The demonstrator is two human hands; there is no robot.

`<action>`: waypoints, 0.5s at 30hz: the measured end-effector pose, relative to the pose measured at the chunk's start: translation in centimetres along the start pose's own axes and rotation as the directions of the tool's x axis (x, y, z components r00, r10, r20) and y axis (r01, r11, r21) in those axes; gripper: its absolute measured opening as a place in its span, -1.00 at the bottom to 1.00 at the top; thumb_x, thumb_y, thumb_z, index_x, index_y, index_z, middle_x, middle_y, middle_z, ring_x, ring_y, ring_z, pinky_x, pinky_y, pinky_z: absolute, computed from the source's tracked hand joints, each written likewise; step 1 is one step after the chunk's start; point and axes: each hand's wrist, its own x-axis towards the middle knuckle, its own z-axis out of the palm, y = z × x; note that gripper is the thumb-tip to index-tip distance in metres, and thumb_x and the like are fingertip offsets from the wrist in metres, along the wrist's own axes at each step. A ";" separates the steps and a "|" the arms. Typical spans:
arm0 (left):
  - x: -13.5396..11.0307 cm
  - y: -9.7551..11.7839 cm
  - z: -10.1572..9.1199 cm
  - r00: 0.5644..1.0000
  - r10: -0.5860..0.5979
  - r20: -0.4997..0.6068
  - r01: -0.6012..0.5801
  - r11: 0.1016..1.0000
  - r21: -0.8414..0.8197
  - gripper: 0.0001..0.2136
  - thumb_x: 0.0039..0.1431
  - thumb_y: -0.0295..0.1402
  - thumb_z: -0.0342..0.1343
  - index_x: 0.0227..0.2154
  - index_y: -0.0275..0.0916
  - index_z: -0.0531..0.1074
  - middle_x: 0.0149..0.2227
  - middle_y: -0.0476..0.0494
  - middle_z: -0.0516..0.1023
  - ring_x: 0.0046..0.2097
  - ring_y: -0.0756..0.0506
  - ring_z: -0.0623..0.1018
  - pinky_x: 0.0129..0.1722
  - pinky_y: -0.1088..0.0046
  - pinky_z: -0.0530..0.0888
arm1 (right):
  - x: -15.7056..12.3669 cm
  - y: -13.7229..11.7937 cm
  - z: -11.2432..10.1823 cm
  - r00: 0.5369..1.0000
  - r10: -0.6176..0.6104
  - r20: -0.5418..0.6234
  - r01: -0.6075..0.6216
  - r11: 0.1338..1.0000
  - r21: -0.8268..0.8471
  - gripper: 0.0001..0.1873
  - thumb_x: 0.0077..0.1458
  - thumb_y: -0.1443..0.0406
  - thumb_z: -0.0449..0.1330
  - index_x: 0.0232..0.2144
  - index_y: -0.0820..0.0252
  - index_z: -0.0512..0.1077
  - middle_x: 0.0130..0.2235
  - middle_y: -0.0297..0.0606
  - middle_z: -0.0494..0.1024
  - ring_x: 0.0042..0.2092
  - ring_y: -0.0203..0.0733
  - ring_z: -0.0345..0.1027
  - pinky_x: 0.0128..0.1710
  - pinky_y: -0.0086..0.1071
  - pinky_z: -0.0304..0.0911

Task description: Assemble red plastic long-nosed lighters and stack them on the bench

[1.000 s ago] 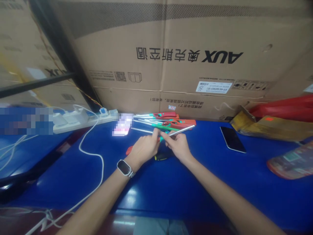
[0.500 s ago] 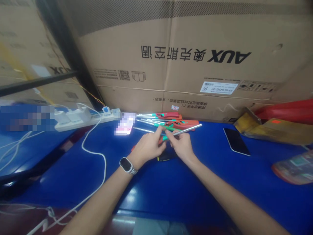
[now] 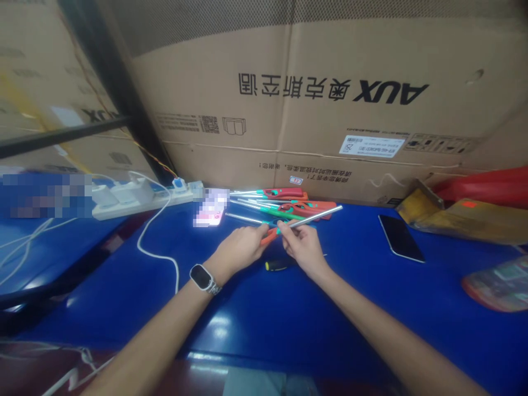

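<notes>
My left hand (image 3: 239, 250), with a watch on its wrist, is closed round the orange handle of a long-nosed lighter (image 3: 307, 219). My right hand (image 3: 300, 245) pinches the same lighter where its silver metal tube begins; the tube points up and to the right. Both hands hover just above the blue table (image 3: 256, 308). Behind them lies a pile of similar lighters (image 3: 284, 202) with red and green handles. A black and yellow tool (image 3: 278, 265) lies on the table under my right hand.
A large cardboard box (image 3: 313, 99) forms a wall behind the table. A dark phone (image 3: 401, 237) lies to the right, with yellow and red packaging (image 3: 466, 217) beyond it. A white power strip (image 3: 136, 197) and cables (image 3: 163, 242) are at the left.
Both hands have shifted slightly away from me toward the pile, still holding the lighter. More of the black and yellow tool now shows beneath them.
</notes>
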 end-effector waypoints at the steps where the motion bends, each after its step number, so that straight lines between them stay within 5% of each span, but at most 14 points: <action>1: 0.0 0.1 0.0 1.000 -0.004 0.001 0.004 1.000 0.000 -0.81 0.38 -0.28 -0.12 -0.16 -0.22 0.36 -0.32 -0.25 0.60 -0.29 -0.27 0.62 -0.35 0.35 0.40 | 0.0 -0.1 0.1 1.000 0.003 0.005 -0.003 1.000 -0.010 -0.47 -0.01 -0.14 0.28 -0.60 0.15 0.30 -0.69 -0.45 0.26 -0.70 -0.43 -0.02 -0.71 -0.44 -0.14; 7: 0.0 0.5 -0.1 0.998 -0.057 -0.019 0.056 0.996 -0.074 -0.81 0.38 -0.27 -0.11 -0.20 -0.20 0.37 -0.35 -0.21 0.59 -0.33 -0.24 0.60 -0.36 0.39 0.37 | -0.1 -1.2 0.4 0.999 -0.054 -0.009 0.052 0.991 -0.122 -0.45 0.03 -0.13 0.26 -0.64 0.16 0.28 -0.73 -0.44 0.24 -0.68 -0.41 0.05 -0.66 -0.45 -0.02; 11: 0.3 0.9 0.3 0.991 -0.082 -0.102 0.046 0.946 -0.320 -0.85 0.35 -0.29 -0.06 -0.31 -0.18 0.35 -0.43 -0.09 0.53 -0.39 -0.14 0.56 -0.42 0.45 0.31 | 0.0 -0.8 0.3 0.999 -0.029 0.031 0.032 0.994 -0.106 -0.54 0.07 -0.08 0.26 -0.48 0.15 0.30 -0.70 -0.48 0.29 -0.67 -0.40 0.07 -0.65 -0.47 -0.01; 15: 1.4 1.5 0.4 0.947 -0.212 -0.242 -0.049 0.648 -0.760 -0.75 0.35 -0.15 -0.04 -0.35 -0.21 0.33 -0.51 0.02 0.43 -0.48 -0.02 0.45 -0.44 0.51 0.33 | -0.3 -0.6 -0.2 0.994 -0.102 0.037 0.105 0.987 -0.122 -0.65 0.16 -0.02 0.19 -0.29 0.13 0.33 -0.58 -0.49 0.31 -0.57 -0.36 0.16 -0.57 -0.48 0.10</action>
